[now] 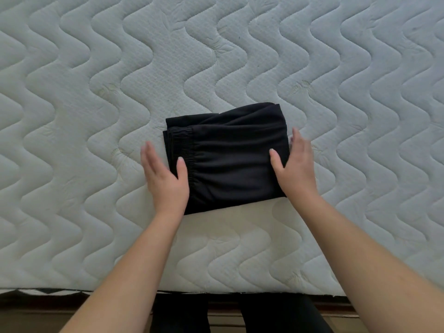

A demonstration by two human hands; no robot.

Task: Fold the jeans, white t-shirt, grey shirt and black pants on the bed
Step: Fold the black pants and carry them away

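Observation:
The black pants [228,159] lie folded into a compact rectangle on the white quilted mattress [96,104], with the elastic waistband showing at the left end. My left hand [165,179] is at the bundle's left edge, fingers straight, thumb lying on the waistband. My right hand [295,164] is at the right edge, fingers straight along the side, thumb on top of the cloth. Neither hand curls round the fabric. The jeans, the white t-shirt and the grey shirt are out of sight.
The mattress fills nearly the whole view. Its near edge [216,293] runs along the bottom, with dark flooring and my dark-clad legs [264,316] below it.

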